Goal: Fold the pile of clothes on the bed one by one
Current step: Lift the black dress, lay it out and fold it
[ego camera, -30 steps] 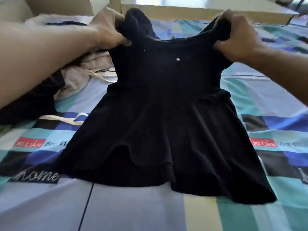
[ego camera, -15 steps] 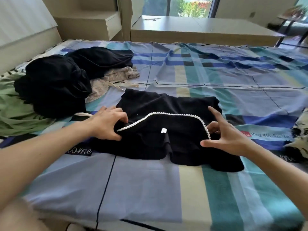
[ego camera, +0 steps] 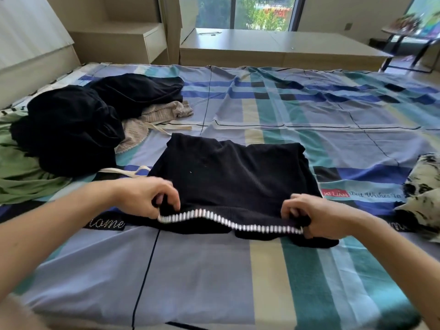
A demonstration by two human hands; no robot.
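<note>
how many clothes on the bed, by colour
black: 3, the black dress, the near black heap and the far black heap; the heaps may hide more
beige: 1, the beige garment
green: 1, the green garment
black-and-white print: 1, the patterned garment
total: 6

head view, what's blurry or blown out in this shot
Head view: motion blur smears the beaded trim into streaks and softens the left hand; daylight overexposes parts of the window; wide-angle distortion bows the stripes of the bed sheet; the black garment shows little detail.
</note>
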